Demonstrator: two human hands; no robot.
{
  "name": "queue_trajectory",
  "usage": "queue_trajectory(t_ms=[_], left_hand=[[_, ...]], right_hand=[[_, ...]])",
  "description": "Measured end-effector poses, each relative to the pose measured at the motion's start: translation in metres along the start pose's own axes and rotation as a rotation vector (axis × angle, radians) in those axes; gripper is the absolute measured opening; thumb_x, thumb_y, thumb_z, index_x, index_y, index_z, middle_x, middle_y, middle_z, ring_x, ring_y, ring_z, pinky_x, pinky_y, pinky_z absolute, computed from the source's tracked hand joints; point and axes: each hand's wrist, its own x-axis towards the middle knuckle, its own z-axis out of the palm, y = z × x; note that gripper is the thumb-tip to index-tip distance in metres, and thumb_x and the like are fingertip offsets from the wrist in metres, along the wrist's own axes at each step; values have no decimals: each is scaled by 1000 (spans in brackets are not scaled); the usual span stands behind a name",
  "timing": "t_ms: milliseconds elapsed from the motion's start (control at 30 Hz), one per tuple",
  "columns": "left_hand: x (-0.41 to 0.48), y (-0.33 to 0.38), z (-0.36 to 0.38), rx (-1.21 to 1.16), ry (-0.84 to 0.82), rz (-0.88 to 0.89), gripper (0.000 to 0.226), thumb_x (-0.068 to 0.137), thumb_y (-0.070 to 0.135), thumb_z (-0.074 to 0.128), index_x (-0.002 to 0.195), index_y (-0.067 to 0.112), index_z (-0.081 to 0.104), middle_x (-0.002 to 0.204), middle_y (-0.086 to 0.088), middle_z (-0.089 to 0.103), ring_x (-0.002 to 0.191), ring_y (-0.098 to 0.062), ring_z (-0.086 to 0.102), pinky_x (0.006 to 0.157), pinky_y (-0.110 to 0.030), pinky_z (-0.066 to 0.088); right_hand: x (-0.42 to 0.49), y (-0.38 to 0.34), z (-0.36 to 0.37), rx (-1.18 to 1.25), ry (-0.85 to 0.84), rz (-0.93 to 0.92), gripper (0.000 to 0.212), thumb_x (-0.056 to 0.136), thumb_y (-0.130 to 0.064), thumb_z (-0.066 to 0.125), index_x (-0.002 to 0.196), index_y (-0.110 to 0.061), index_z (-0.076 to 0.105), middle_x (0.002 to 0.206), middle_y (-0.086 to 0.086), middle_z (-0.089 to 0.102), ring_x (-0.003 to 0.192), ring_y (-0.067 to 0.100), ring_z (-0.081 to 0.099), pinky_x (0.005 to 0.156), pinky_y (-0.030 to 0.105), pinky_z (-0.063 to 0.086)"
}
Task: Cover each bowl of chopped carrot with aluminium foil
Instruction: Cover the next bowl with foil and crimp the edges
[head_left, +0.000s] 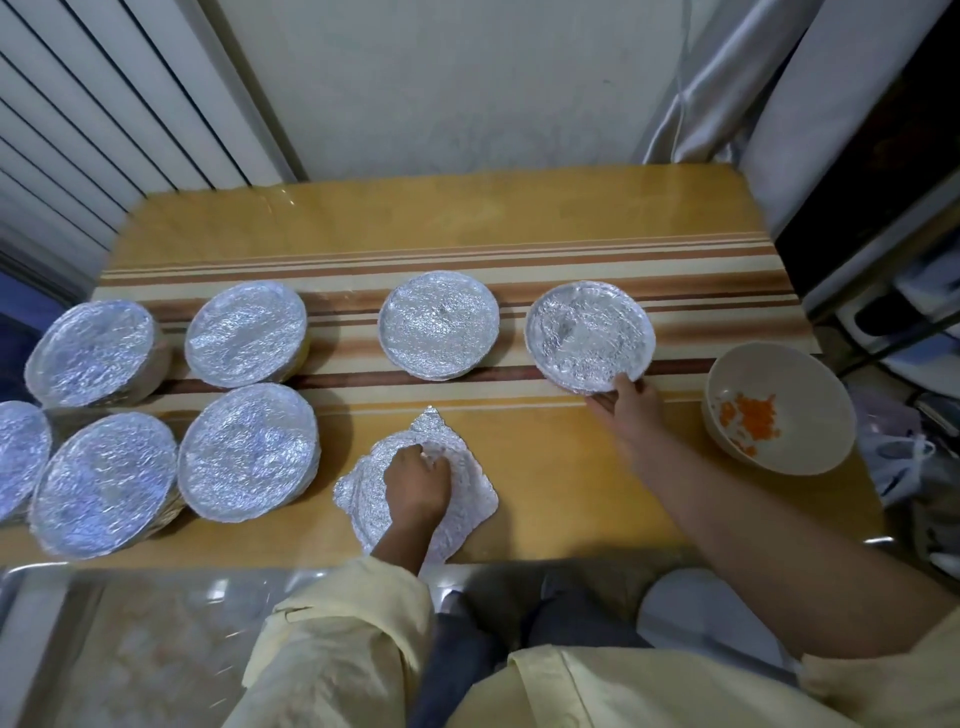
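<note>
Foil-covered bowls (439, 325) sit on the bench (519, 218); one beige bowl (813, 415) holds chopped carrot (753, 415). Left hand (415, 483) pinches a foil sheet (470, 501); right hand (628, 402) grips one covered bowl (589, 338).

Far: plain off-white wall (441, 78)
Left: white ribbed panel (104, 104)
Right: pale grey curtain (727, 78)
Near: glossy ochre table, brown stripes (415, 218)

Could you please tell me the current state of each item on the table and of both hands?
Open bowl: uncovered, a little chopped carrot inside.
Right covered bowl: foil on, right hand holds its near rim.
Middle covered bowl: foil on.
Left covered bowls: foil on.
Foil sheet: loose, crumpled, gripped by left hand.
</note>
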Motion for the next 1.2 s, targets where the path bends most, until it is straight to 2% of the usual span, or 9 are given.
queue_trajectory(t_ms=[133,267,433,533,833,967,1067,1167,1200], left_hand=[[8,-17,-1,69,1,-2,45,91,24,55,127,-3,60,130,-26,58,124,-42,52,103,-44,39],[11,-33,-11,198,0,26,52,95,19,55,143,2,44,148,-24,39,140,-39,32,113,-40,26],[13,-50,-19,239,-148,-63,71,95,33,58,155,16,25,163,-22,6,152,-37,5,120,-46,17],[10,-59,-22,271,-108,-10,65,93,28,59,152,19,32,162,-18,12,149,-36,14,116,-45,25],[3,-83,-33,327,-60,44,77,86,39,72,145,10,33,141,-17,40,132,-34,36,105,-35,30],[1,-90,-35,376,-56,61,65,84,47,71,137,16,49,137,-11,50,129,-32,41,104,-34,32],[4,-88,-37,141,-127,106,51,87,41,73,129,13,64,120,-10,67,114,-29,55,93,-32,42],[-1,-72,-36,-323,-258,178,14,88,19,75,95,8,71,80,-1,67,67,-9,54,67,-28,41],[-5,-63,-35,-432,-278,203,8,89,12,74,84,10,67,73,2,62,63,-9,50,64,-30,41]], right_hand=[[7,6,10,43,-30,32,41,99,-11,47,137,-1,37,134,23,49,113,30,58,79,30,55],[-5,13,9,5,13,60,40,102,-37,35,128,-8,46,114,15,58,101,27,59,97,43,47],[-42,42,12,-241,-29,210,31,102,-25,24,108,-5,48,103,19,58,95,30,58,82,36,47],[-55,68,20,-615,-247,134,15,96,-19,47,106,-9,53,90,8,58,82,20,58,67,25,44],[-84,110,40,-1124,-427,-164,65,75,-24,81,129,-7,47,112,11,57,92,16,52,70,19,37],[-84,119,30,-1210,-398,-209,26,72,-10,81,93,-8,65,84,1,57,79,14,53,57,19,34],[-82,113,18,-1092,-413,-212,29,75,-4,77,64,-18,55,68,-6,51,74,14,50,55,20,36],[-78,95,1,-914,-351,-264,9,85,-12,71,88,-6,67,72,-4,55,67,10,51,59,19,40],[-77,87,-6,-816,-291,-278,17,88,-14,67,100,-2,65,72,-4,57,64,8,52,59,21,42]])
